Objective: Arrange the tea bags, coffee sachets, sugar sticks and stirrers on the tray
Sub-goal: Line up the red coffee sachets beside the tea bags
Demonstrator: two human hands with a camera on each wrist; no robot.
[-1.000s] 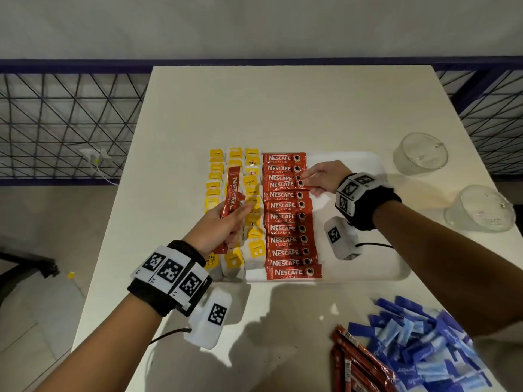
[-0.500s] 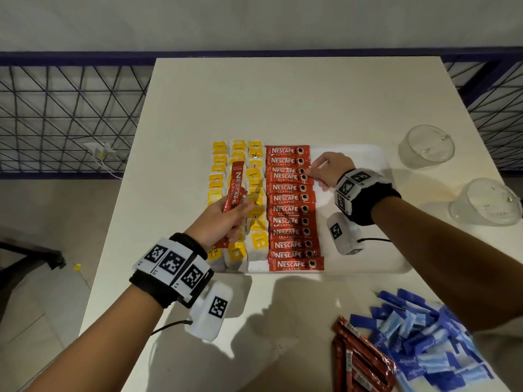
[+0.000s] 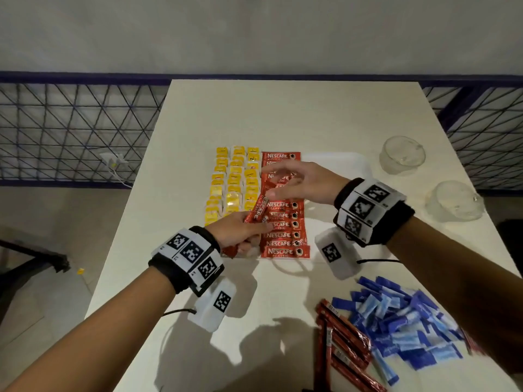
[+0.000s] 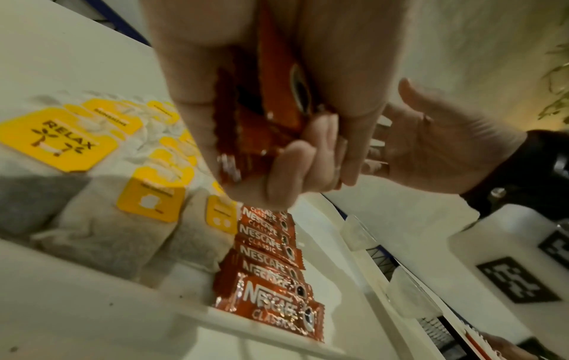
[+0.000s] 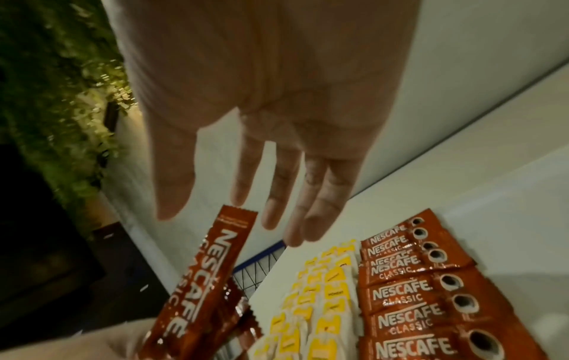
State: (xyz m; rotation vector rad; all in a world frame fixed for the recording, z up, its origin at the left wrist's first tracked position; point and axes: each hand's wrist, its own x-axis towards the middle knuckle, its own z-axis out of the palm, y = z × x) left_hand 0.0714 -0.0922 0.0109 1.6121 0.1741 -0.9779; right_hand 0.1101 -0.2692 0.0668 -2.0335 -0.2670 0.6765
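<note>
Right hand lifted off row, fingers spread wide | left hand pinching light, crinkly coffee sachets | I'd take the free top end

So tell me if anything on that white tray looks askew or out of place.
In the column of red Nescafe coffee sachets, one near the far end lies tucked under its neighbour, breaking the even spacing. The yellow-tagged tea bags sit in slightly ragged rows. Nothing spilled or torn.

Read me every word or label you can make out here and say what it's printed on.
"NESCAFE CLASSIC": on each coffee sachet in the row on the tray.
"NESCAFE CLASSIC": on the sachet gripped in the left hand.
"RELAX": on a yellow tea bag tag.
"MOMENT": on another tag.
Other tags, blue sugar sticks: too blurred.
</note>
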